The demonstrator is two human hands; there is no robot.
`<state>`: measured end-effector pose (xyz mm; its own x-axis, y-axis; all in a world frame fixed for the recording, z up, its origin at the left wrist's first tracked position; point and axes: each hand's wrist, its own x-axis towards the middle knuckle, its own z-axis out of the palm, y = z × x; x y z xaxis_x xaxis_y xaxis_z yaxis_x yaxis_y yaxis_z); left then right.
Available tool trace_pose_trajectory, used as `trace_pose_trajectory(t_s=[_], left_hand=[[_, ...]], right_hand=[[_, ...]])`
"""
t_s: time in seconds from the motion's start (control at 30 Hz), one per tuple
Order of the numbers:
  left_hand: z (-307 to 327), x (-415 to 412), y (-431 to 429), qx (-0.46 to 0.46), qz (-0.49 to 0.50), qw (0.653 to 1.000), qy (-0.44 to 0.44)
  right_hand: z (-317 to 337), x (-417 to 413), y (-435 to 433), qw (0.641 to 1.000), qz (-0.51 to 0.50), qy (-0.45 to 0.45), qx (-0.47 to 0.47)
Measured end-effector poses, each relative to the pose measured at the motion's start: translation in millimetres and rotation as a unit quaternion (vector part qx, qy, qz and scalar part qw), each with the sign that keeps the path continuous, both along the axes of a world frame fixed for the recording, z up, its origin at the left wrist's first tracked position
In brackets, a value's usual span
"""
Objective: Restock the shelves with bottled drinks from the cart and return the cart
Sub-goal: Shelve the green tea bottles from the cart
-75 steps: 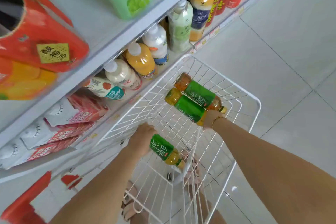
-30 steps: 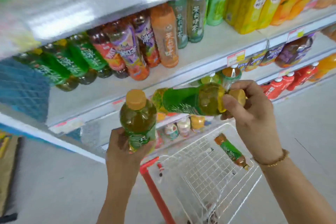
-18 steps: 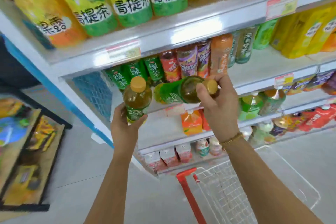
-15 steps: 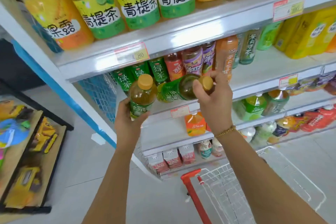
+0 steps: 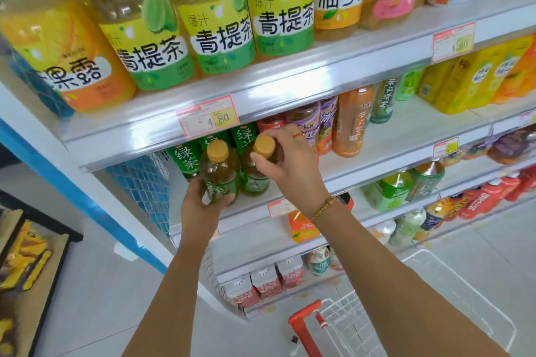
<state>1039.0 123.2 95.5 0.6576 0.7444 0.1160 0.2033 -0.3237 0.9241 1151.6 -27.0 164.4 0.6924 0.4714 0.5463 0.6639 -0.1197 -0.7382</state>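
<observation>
Two green-tea bottles with yellow caps stand upright at the front of the second shelf (image 5: 391, 151). My left hand (image 5: 200, 206) grips the left bottle (image 5: 219, 174) round its lower body. My right hand (image 5: 290, 162) holds the right bottle (image 5: 255, 177) by its cap and neck. Both sit in front of a row of green-labelled tea bottles (image 5: 185, 158). The white wire cart (image 5: 452, 295) with its red handle (image 5: 303, 324) stands on the floor at the lower right; its contents are hidden by my right arm.
Large tea bottles (image 5: 220, 17) fill the top shelf. Purple and orange bottles (image 5: 351, 122) stand to the right of my hands. Lower shelves hold cartons (image 5: 266, 281) and more drinks. A low display with yellow packs (image 5: 26, 258) stands at the left.
The view swung from the cart up to the shelf. My right hand turned its bottle from lying sideways to upright, and both bottles moved forward onto the second shelf.
</observation>
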Motion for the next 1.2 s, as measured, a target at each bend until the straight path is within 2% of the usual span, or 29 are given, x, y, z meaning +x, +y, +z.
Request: trace_pose_trajectory(t_s=[0.2,0.37,0.57,0.83,1.2], left_hand=[[1,10,15,-0.039,-0.003,0.999,0.015],[-6,14,14,-0.027,0.038,0.999,0.022],[-18,19,7,-0.020,0.052,0.998,-0.012],[-12,32,-5,0.014,0.114,0.993,-0.009],[-22,39,-14,-0.052,0.141,0.987,-0.062]], right_hand=[[-11,10,30,0.997,0.009,0.066,0.032],[-47,7,53,0.990,0.038,0.139,0.004],[-89,4,58,0.980,-0.061,0.187,-0.041],[-101,9,58,0.982,-0.083,0.167,-0.029],[-101,24,51,0.987,-0.040,0.124,-0.090]])
